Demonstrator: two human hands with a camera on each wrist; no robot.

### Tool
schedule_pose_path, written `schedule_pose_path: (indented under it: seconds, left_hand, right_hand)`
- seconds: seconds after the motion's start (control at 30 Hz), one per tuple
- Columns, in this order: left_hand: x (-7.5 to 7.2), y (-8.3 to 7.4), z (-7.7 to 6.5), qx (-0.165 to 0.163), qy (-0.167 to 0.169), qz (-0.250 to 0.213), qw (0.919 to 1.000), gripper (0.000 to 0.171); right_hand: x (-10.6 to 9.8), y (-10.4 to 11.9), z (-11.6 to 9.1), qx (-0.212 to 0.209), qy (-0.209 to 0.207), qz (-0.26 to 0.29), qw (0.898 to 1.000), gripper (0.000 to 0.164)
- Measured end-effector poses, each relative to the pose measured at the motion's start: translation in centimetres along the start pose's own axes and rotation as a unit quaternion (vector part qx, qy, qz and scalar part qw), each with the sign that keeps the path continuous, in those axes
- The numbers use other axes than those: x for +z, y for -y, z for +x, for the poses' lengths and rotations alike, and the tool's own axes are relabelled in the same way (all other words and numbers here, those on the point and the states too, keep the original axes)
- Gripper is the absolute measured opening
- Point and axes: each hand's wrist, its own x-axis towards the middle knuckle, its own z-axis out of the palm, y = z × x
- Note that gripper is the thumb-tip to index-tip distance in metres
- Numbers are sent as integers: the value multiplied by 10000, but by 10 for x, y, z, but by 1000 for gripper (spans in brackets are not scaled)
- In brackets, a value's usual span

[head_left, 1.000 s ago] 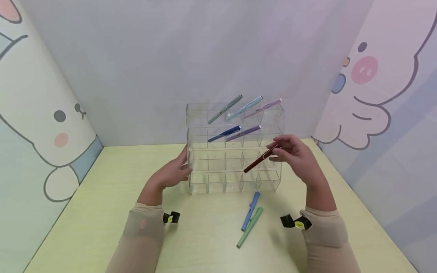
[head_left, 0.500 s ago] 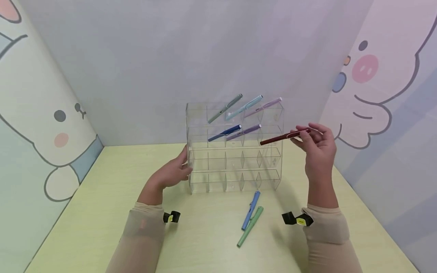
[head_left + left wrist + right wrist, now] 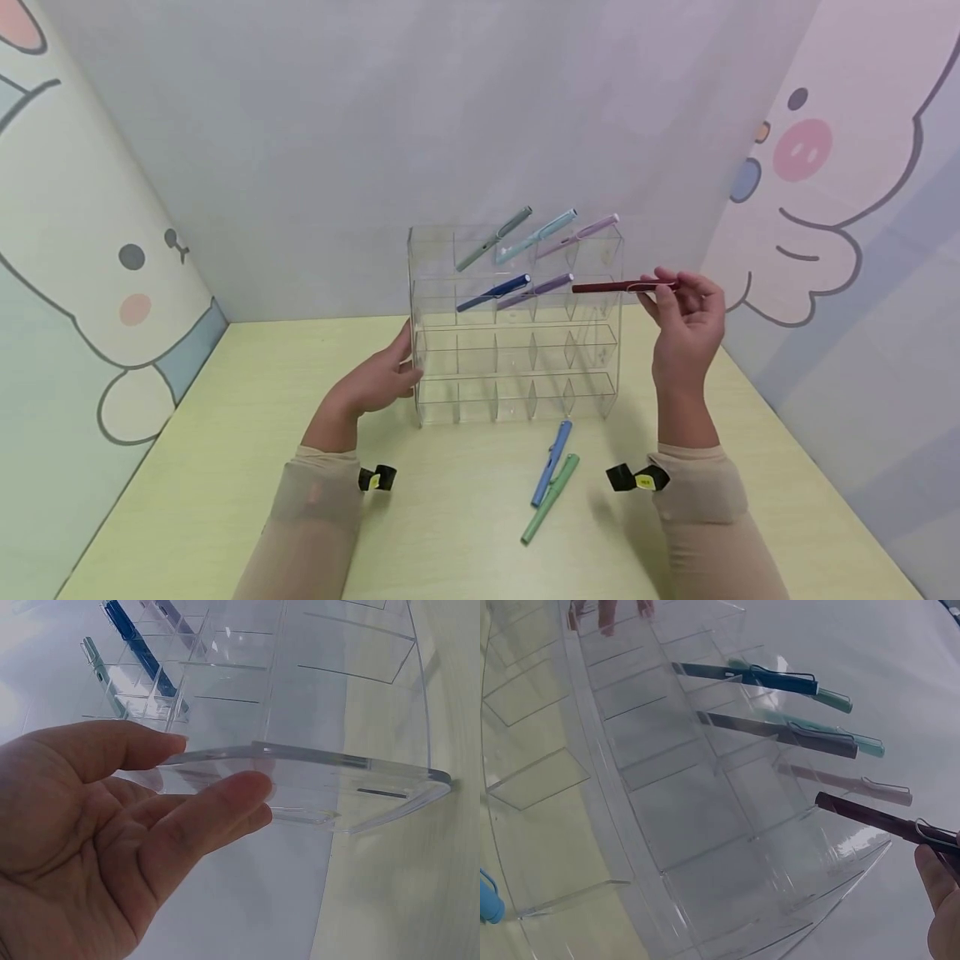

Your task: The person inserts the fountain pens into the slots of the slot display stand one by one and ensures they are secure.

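Note:
A clear tiered pen rack (image 3: 513,360) stands on the table, divided into small compartments. My left hand (image 3: 378,379) holds its left side wall, thumb and fingers bent about the edge. With thumb and fingertips my right hand (image 3: 690,321) pinches a dark red pen (image 3: 606,287) by its clip end. That pen is nearly level, its free end over the second tier's right part beside a purple pen (image 3: 538,291); whether it touches the rack I cannot tell. A dark blue pen (image 3: 493,293) shares that tier. Grey-green (image 3: 495,239), light blue (image 3: 537,237) and pink-lilac (image 3: 581,236) pens lean in the top tier.
In front of the rack a blue pen (image 3: 551,463) and a green pen (image 3: 551,500) lie close together on the pale table (image 3: 442,517). Behind stands a grey backdrop (image 3: 315,167); cartoon-printed panels flank both sides.
My right hand has carried the dark red pen up and to the right from before the lower tiers, then slightly back left, turning it from slanted to level. My left hand stays put.

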Motion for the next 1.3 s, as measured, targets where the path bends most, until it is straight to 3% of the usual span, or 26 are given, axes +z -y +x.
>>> schedule_pose_path:
  seconds: [0.33,0.7,1.0,1.2,1.3]
  left_hand:
    - [1,0,0,-79,-41,-69,9999,84]
    - [1,0,1,-88,-71,-107,9999,86]
    - [-1,-1,0,-68,-80,-129,9999,87]
    - [-1,0,-1,-112,-37,-134,9998,85]
    - [0,-1,-1,-120,-18,-133,9998,85]
  right_hand:
    - [7,-15,-9,144,511,-666,9964,28]
    - [12,-23,-17,147,1119,-1695,9791,34]
    - [15,-25,-16,-122,1259,-2252,9661,36]
    - [21,-24,-14,-175,1147,-2003,9729,28]
    - [25,-20,-12,-163,1132,-2151,9699,27]
